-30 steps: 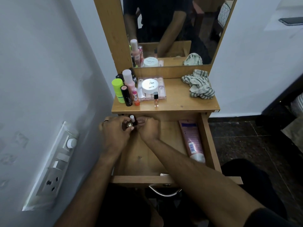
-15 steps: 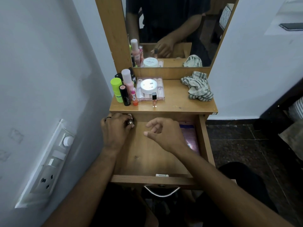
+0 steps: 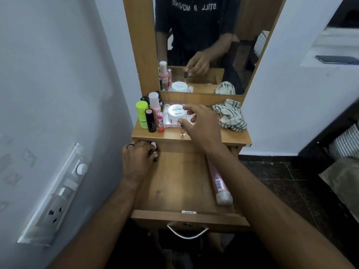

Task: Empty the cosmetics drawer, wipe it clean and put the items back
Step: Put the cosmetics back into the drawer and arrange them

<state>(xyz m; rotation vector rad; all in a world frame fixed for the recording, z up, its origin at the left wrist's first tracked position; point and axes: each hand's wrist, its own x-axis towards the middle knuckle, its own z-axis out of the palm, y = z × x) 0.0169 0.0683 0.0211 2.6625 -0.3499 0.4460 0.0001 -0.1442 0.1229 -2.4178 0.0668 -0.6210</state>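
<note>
On the shelf above the open drawer (image 3: 180,183), the right hand (image 3: 202,127) pinches a small vial (image 3: 182,131), upright beside the round jar (image 3: 175,112). Left hand (image 3: 138,158) grips small items in the drawer's far-left corner. Pink tube (image 3: 218,181) lies lengthwise along the right wall, nearer the right arm.

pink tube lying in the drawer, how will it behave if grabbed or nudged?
The pink tube lies flat along the right wall of the drawer, so tipping seems unlikely. Its round cap end could let it roll a little if nudged sideways. The body looks like soft plastic, so it would probably give under the fingers.
</note>
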